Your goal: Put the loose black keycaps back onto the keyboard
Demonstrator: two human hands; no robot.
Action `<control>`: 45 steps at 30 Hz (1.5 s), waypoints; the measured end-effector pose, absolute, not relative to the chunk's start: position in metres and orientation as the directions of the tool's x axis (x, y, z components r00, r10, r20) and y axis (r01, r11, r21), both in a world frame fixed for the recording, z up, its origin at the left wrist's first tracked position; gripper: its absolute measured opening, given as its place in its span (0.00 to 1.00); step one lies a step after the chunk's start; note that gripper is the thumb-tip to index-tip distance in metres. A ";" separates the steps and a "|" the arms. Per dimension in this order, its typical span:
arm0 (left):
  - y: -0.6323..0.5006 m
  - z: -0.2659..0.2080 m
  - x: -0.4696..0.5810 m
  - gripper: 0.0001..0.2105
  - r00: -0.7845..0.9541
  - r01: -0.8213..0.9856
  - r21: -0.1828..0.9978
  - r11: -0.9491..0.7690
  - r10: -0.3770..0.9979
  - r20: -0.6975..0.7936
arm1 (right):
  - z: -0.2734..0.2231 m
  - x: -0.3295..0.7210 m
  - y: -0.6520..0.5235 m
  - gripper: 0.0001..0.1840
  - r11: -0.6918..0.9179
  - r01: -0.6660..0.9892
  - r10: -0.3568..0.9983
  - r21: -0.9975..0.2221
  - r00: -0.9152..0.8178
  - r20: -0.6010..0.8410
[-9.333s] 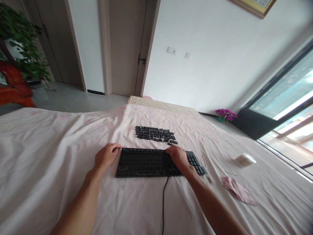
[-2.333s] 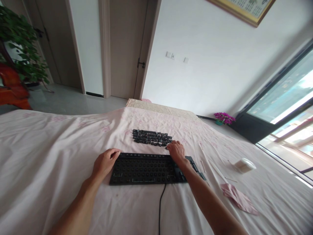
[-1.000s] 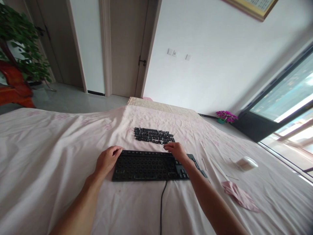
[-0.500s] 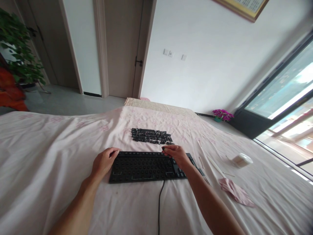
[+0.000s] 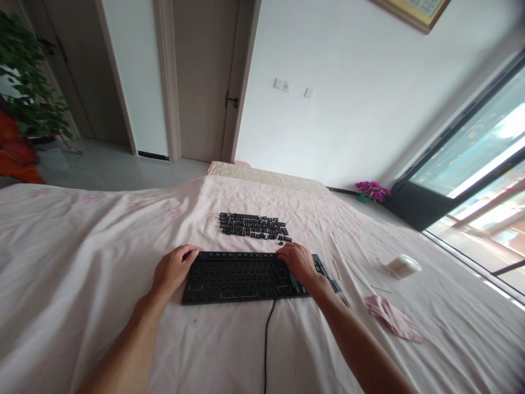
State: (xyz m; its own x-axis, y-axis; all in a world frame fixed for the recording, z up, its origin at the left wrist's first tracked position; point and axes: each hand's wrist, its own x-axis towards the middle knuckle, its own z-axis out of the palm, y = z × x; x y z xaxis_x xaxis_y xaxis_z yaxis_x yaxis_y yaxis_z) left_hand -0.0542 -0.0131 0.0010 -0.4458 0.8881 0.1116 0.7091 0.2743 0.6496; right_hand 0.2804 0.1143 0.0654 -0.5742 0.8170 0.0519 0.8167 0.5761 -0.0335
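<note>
A black keyboard (image 5: 241, 278) lies on the bedsheet, most of its main block bare of keycaps, with the top row still capped. At its upper left corner my left hand (image 5: 175, 268) is closed, thumb and fingers pinching the edge. My right hand (image 5: 298, 259) rests over the upper right part, its bent fingers closed on the far edge by the top row; the fingertips are partly hidden. Beyond the keyboard several loose keycaps (image 5: 252, 226) lie grouped in rows. One small keycap (image 5: 281, 243) sits apart, just beyond my right fingers.
A black cable (image 5: 267, 334) runs from the keyboard towards me. To the right lie a pink cloth (image 5: 391, 317), a clear container of what look like cotton swabs (image 5: 404, 266), thin sticks and a slim tool (image 5: 343, 298). The pale sheet (image 5: 221, 350) has folds.
My right hand has lowered from just above the keyboard onto its top edge. The small dark keycap it pinched is no longer seen in the fingers; one now lies on the sheet nearby.
</note>
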 end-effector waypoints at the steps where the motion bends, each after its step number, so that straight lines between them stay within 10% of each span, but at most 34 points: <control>1: -0.013 0.001 -0.054 0.15 -0.445 0.711 0.649 0.271 0.888 0.116 | 0.065 0.280 0.114 0.13 0.588 0.809 0.808 -0.013 -0.586 0.055; 33: -0.014 0.000 -0.054 0.15 -0.434 0.716 0.650 0.253 0.892 0.130 | 0.051 0.269 0.077 0.21 0.587 0.748 0.770 0.309 -0.634 0.071; 45: -0.013 0.001 -0.054 0.15 -0.434 0.704 0.662 0.258 0.893 0.113 | 0.052 0.295 0.120 0.22 0.439 0.898 0.882 -0.003 -0.430 0.193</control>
State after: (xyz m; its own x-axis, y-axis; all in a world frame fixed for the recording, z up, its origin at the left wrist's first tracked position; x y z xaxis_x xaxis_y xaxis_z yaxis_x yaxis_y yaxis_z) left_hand -0.0540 -0.0130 0.0011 -0.4345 0.8935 0.1135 0.7039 0.2583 0.6617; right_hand 0.2953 0.1197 0.0525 -0.4304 0.8818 0.1930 0.8984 0.4391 -0.0030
